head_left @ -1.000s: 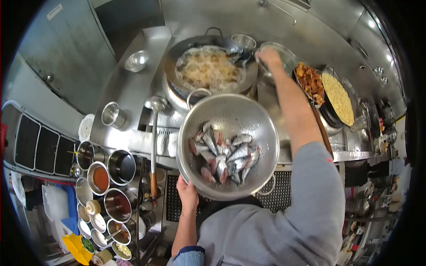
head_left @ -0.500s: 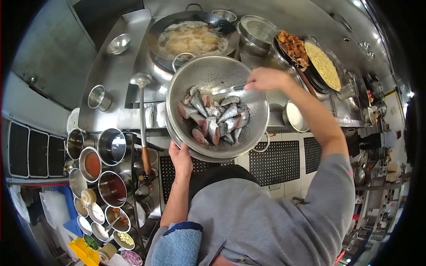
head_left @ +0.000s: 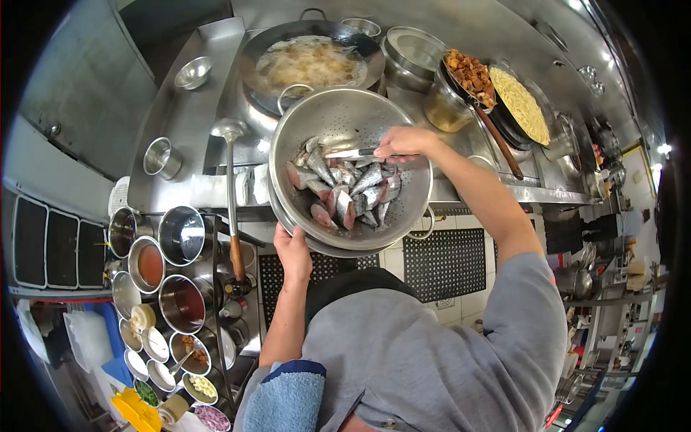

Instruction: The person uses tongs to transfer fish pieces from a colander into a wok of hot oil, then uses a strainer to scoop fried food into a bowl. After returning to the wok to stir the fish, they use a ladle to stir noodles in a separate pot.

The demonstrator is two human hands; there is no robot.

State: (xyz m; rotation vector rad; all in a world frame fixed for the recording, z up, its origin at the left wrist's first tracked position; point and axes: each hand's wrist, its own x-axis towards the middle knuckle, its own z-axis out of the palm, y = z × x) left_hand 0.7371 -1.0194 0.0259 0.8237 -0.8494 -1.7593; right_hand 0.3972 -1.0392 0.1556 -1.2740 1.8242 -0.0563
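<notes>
A large perforated metal colander (head_left: 403,187) is tilted in front of me, with a second metal bowl under it. Cut fish pieces (head_left: 353,191) lie in its lower part. My left hand (head_left: 293,252) grips the rim at the lower left, fingers closed. Over the colander's right side, my right hand (head_left: 404,144) is closed round the dark handle of a metal utensil (head_left: 348,153). The utensil's tip is at the upper left of the fish pieces.
Behind the colander, a wok (head_left: 252,54) holds bubbling oil. A long-handled ladle (head_left: 231,165) lies at the left. Fried pieces (head_left: 471,74) and noodles (head_left: 520,106) stand back right. Several bowls of ingredients, one with red sauce (head_left: 188,302), stand at the lower left.
My right hand has moved left and slightly down with the utensil, whose tip is now further left over the fish. The colander has shifted slightly left. My left hand keeps its grip.
</notes>
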